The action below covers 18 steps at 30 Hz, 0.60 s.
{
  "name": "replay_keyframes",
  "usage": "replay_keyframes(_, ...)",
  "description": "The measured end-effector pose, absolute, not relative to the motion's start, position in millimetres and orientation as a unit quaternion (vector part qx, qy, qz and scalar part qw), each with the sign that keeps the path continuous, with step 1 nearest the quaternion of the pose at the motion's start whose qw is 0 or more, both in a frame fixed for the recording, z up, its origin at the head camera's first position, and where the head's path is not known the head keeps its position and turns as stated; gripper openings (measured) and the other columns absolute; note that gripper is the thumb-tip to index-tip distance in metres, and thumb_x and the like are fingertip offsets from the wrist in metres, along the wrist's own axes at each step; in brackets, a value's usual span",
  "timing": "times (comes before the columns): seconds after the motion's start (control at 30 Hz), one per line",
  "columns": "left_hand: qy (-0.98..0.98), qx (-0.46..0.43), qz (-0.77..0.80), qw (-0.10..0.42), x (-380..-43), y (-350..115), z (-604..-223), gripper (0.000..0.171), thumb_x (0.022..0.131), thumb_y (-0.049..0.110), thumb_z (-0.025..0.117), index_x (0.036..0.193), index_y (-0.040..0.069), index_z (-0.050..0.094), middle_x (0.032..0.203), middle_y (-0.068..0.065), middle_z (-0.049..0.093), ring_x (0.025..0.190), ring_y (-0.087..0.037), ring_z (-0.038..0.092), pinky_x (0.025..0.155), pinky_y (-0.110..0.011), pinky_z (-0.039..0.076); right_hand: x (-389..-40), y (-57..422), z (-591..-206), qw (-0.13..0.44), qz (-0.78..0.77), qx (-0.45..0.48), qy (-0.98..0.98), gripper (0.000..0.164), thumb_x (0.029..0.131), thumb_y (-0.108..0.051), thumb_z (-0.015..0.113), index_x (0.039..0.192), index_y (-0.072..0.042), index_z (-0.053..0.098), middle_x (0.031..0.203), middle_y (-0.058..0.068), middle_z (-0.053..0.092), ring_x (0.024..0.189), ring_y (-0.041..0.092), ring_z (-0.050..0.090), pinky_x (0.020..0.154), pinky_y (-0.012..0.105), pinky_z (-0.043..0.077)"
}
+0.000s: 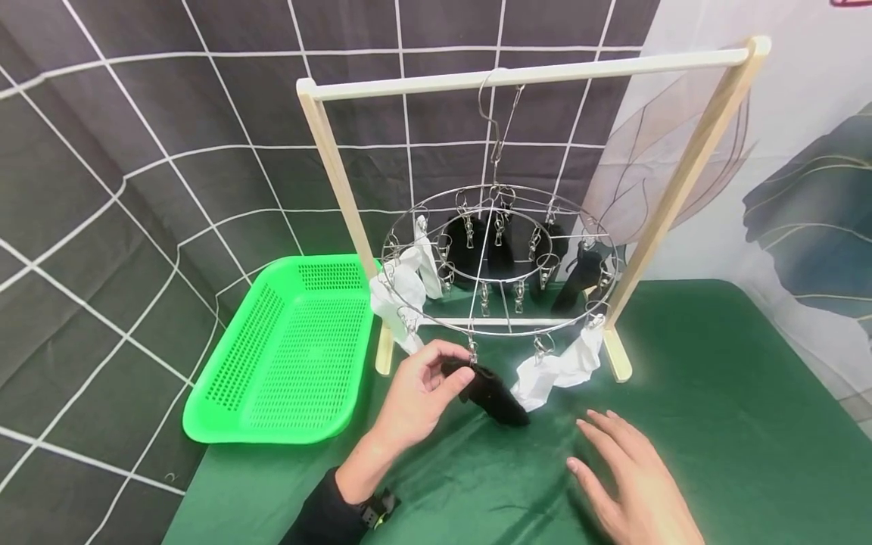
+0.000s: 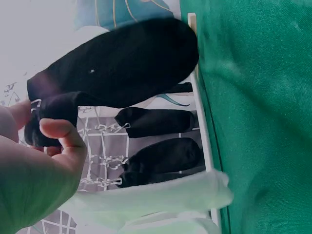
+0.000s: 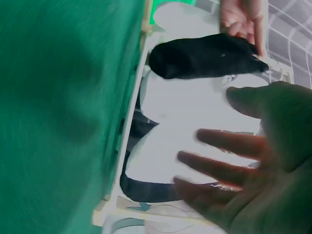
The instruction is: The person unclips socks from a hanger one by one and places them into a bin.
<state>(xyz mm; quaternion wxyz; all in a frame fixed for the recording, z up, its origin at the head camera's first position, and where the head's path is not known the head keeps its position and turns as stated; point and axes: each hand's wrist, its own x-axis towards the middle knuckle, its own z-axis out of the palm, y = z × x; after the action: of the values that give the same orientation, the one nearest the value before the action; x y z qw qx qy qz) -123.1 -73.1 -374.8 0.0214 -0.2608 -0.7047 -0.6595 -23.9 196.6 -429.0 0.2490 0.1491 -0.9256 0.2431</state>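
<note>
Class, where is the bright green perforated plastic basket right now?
In the head view, the bright green perforated plastic basket sits left of centre on the dark green tabletop, just left of the pale wooden rack and the person's left hand.

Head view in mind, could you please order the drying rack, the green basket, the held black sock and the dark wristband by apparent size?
1. Drying rack
2. Green basket
3. Black sock, held by the left hand
4. Dark wristband, partly covered
</note>
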Motion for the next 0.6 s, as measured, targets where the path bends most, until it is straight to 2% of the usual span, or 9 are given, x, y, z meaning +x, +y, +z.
replay_keyframes(0.1, -0.712, -0.256, -0.653, 0.037, -119, -72, -370, 0.015, 0.085, 0.001, 0.068, 0.100, -0.002, 0.064, 0.097, -0.019, 0.067, 0.070, -0.015, 0.056, 0.055, -0.016, 0.045, -31, 191, -414, 0.363, 0.287, 0.210, -0.861, 0.038, 0.085, -0.034, 0.067, 0.105, -0.002, 0.071, 0.106, 0.015, 0.068, 0.103, 0.032, 0.056, 0.105, 0.018, 0.031)
replay_keyframes(0.13, -0.711, -0.257, -0.653, 0.040, -118, -72, -369, 0.015, 0.085, 0.001, 0.068, 0.099, -0.002, 0.064, 0.096, -0.019, 0.067, 0.066, -0.014, 0.054, 0.052, -0.015, 0.043, -34, 188, -406, 0.396, 0.300, 0.231, -0.836, 0.037, 0.087, -0.034, 0.065, 0.101, 0.000, 0.072, 0.100, 0.015, 0.069, 0.097, 0.031, 0.058, 0.103, 0.015, 0.032)
replay_keyframes(0.23, -0.711, -0.260, -0.652, 0.045, -117, -71, -368, 0.015, 0.084, 0.001, 0.069, 0.098, -0.002, 0.064, 0.094, -0.020, 0.068, 0.061, -0.013, 0.051, 0.049, -0.015, 0.040, -44, 177, -381, 0.460, 0.333, 0.284, -0.773, 0.030, 0.088, -0.025, 0.066, 0.093, 0.004, 0.073, 0.088, 0.016, 0.069, 0.084, 0.029, 0.059, 0.094, 0.018, 0.040)
replay_keyframes(0.33, -0.710, -0.264, -0.651, 0.048, -115, -69, -369, 0.015, 0.084, 0.001, 0.069, 0.098, -0.001, 0.064, 0.092, -0.020, 0.068, 0.060, -0.014, 0.053, 0.049, -0.016, 0.042, -51, 166, -364, 0.480, 0.348, 0.317, -0.740, 0.024, 0.086, -0.018, 0.069, 0.091, 0.005, 0.073, 0.084, 0.015, 0.068, 0.079, 0.027, 0.059, 0.088, 0.021, 0.043)
replay_keyframes(0.47, -0.711, -0.268, -0.648, 0.055, -115, -68, -374, 0.016, 0.084, 0.005, 0.070, 0.099, 0.002, 0.065, 0.091, -0.016, 0.068, 0.064, -0.017, 0.057, 0.051, -0.019, 0.045, -59, 150, -354, 0.471, 0.355, 0.350, -0.728, 0.021, 0.084, -0.014, 0.071, 0.092, 0.005, 0.073, 0.084, 0.014, 0.069, 0.078, 0.025, 0.061, 0.085, 0.022, 0.047)
replay_keyframes(0.6, -0.716, -0.266, -0.642, 0.061, -119, -69, -385, 0.017, 0.084, 0.014, 0.071, 0.100, 0.010, 0.066, 0.092, -0.007, 0.069, 0.068, -0.017, 0.059, 0.052, -0.022, 0.048, -66, 136, -345, 0.445, 0.359, 0.353, -0.740, 0.022, 0.083, -0.014, 0.071, 0.097, 0.004, 0.072, 0.088, 0.013, 0.069, 0.075, 0.021, 0.060, 0.069, 0.023, 0.051)
